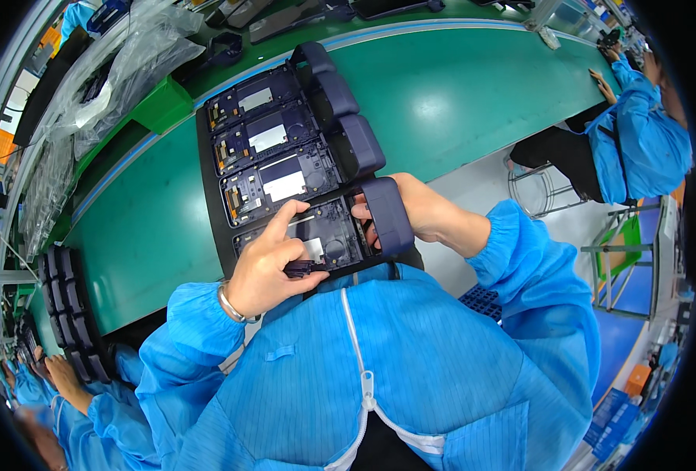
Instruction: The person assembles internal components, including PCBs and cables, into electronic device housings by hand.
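Observation:
Before me is the nearest dark blue-black device housing (336, 235), its inner side up, with a pale rectangle and screw posts. My left hand (268, 259) spans its left part, index finger at the far edge and thumb at the near edge. A small dark plastic piece (299, 268) sits beside that thumb; whether it is loose I cannot tell. My right hand (426, 210) grips the housing's thick raised end (391, 213) from the right, its fingertips showing inside the gap. Farther off, three similar open housings (273, 149) lie in a row.
The housings lie on a black mat (216, 212) on the green worktable (152, 228). More dark housings (72, 314) stand at the left. A green bin (160, 106) and plastic sheeting (89, 110) lie beyond. Co-workers' hands (64, 373) appear lower left; another person (634, 141) sits far right.

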The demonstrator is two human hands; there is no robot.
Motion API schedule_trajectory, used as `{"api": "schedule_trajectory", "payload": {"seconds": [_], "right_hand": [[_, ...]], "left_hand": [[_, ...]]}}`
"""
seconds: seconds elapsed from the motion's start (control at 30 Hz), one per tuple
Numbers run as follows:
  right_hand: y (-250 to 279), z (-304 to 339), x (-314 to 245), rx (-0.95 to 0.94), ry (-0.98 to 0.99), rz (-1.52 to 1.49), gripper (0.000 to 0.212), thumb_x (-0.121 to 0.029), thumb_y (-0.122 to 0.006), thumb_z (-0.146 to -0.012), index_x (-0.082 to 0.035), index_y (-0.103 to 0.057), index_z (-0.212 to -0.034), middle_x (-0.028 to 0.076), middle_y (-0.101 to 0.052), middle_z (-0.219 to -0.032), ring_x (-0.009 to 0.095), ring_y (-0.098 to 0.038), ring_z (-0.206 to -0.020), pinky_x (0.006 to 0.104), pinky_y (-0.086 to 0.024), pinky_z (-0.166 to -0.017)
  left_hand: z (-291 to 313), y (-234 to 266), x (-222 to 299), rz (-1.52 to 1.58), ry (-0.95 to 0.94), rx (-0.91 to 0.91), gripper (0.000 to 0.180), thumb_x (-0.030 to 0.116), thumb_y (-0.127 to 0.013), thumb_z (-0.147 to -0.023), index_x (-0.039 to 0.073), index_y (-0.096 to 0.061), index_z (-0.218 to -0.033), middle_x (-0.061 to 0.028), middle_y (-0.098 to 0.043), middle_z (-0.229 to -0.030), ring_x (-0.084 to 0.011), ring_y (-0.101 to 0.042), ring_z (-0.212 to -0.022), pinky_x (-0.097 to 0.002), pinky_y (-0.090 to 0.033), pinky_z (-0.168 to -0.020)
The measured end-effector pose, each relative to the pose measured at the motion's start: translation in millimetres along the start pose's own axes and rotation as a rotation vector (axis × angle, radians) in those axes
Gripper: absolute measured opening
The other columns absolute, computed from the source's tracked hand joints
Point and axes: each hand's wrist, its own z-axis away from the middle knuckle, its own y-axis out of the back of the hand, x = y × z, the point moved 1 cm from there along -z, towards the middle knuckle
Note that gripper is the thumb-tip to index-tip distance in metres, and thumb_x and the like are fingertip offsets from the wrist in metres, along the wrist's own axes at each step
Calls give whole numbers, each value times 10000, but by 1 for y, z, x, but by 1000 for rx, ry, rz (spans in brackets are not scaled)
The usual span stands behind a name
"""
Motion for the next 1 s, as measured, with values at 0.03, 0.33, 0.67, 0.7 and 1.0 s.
{"api": "schedule_trajectory", "payload": {"seconds": [0.03,0.33,0.67,0.7,1.0], "right_hand": [[0,-2,0,-8,18,37,290,-110,-679,-776,59,-542,-968,100,-590,-741,171,-616,-569,275,-518,-464],[54,36,13,121,84,199,258,-103,-599,-831,35,-547,-1043,94,-610,-869,153,-616,-741,278,-519,-626],[16,39,67,-147,44,-86,414,-10,-570,-824,-7,-414,-1207,119,-564,-1110,197,-584,-952,303,-522,-741],[11,38,69,-97,63,-169,382,6,-556,-827,-3,-425,-1186,122,-563,-1111,203,-581,-968,305,-525,-749],[9,32,86,-47,189,-311,291,18,-536,-830,4,-453,-1109,113,-583,-1037,197,-606,-874,296,-533,-720]], "left_hand": [[0,0,0,6,3,10,291,98,-784,-591,4,-509,-607,-185,-424,-1222,-229,-612,-626,-302,-504,-552],[3,-6,-1,-57,20,3,284,118,-774,-601,13,-509,-606,-155,-427,-1234,-274,-619,-672,-325,-510,-590],[22,35,-9,-43,185,426,102,69,-671,-762,-3,-602,-785,-151,-589,-1124,-237,-603,-957,-302,-480,-786],[25,45,-19,124,368,523,92,85,-599,-831,-6,-611,-832,-143,-597,-1115,-210,-592,-970,-300,-471,-791],[35,43,-75,334,711,612,254,90,-564,-844,52,-598,-1093,-71,-527,-1224,-26,-421,-497,-182,-331,-414]]}}
